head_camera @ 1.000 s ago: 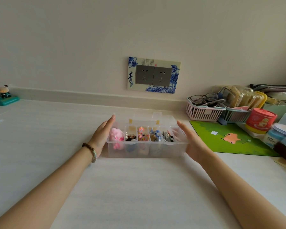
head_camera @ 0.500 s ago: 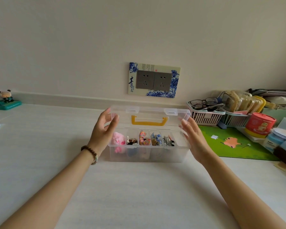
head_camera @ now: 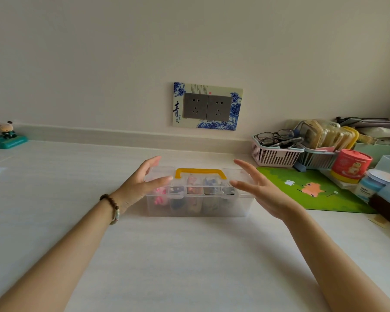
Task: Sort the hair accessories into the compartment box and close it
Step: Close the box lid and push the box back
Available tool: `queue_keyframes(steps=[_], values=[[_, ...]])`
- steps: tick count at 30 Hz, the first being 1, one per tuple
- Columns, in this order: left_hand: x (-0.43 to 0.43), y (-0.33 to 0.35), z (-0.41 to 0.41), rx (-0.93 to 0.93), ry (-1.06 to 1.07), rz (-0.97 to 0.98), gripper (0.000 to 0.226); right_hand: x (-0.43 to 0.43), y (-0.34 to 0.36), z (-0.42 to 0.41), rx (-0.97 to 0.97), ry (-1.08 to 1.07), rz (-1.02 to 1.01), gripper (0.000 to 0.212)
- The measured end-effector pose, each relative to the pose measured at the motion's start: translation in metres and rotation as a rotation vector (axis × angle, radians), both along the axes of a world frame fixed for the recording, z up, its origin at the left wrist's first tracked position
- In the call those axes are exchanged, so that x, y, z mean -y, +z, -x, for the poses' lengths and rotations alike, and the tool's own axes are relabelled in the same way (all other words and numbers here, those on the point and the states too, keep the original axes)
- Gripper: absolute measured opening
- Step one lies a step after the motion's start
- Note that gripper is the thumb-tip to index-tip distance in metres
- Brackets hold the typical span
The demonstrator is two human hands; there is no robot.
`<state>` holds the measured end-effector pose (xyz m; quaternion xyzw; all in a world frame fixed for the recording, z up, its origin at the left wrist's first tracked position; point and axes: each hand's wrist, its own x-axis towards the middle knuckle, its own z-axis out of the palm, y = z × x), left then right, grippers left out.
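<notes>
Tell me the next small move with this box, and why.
Probably press the lid down along its front edge until it snaps shut. It lies flat over the box, the hair accessories sit in the compartments, and the left hand and right hand are open at its two ends; whether it is already latched cannot be told.

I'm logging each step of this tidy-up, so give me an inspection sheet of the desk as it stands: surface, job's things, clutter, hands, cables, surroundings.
Surface: white tabletop.
Job's things: clear compartment box, lid down, yellow handle on top; hair accessories inside; latches unclear.
Clutter: pink basket holding glasses, red tin, green mat at right; figurine far left.
Hands: left hand and right hand, fingers straight, at the lid's two ends.
Cables: nothing seen.
Surroundings: cream wall with double socket.
</notes>
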<state>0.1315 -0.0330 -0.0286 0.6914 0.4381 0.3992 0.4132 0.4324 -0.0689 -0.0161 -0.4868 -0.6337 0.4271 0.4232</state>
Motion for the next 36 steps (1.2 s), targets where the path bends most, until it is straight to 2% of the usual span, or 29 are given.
queue_keyframes(steps=[3,8,11,13,15,16,17,18,20,23,30,36], values=[[0.0,-0.001,0.002,-0.015,-0.019,0.071,0.118,0.001,0.001,-0.001,0.009,0.018,0.068,0.085],[0.001,0.002,0.003,-0.098,-0.027,0.11,0.133,0.002,0.003,0.0,0.035,0.028,0.109,0.088],[0.0,0.002,0.005,-0.13,0.005,0.13,0.12,0.002,0.003,0.0,0.028,0.01,0.128,0.097],[0.0,0.003,0.006,-0.174,-0.006,0.174,0.107,0.002,0.0,0.001,0.071,-0.077,0.125,0.109],[0.002,0.008,0.004,-0.245,0.006,0.167,0.085,0.004,-0.005,0.003,0.113,-0.225,0.12,0.123],[0.005,0.012,0.001,-0.286,0.022,0.138,0.072,0.007,-0.009,0.004,0.11,-0.28,0.114,0.123],[0.006,0.013,-0.001,-0.319,0.052,0.109,0.065,0.008,-0.013,0.005,0.093,-0.311,0.098,0.115],[0.007,0.013,-0.003,-0.336,0.078,0.085,0.068,0.01,-0.017,0.005,0.072,-0.329,0.08,0.099],[0.007,0.008,-0.004,-0.366,0.128,0.064,0.093,0.015,-0.022,0.007,0.031,-0.347,0.052,0.063],[0.01,0.001,-0.014,-0.363,0.195,-0.02,0.11,0.012,-0.027,0.009,0.003,-0.372,0.005,0.041],[-0.039,0.006,-0.057,-0.259,0.232,-0.074,0.114,-0.036,-0.009,-0.011,-0.034,-0.455,-0.066,0.042],[-0.078,0.003,-0.091,-0.269,0.227,-0.048,0.1,-0.073,-0.016,-0.038,-0.048,-0.511,0.046,0.057]])
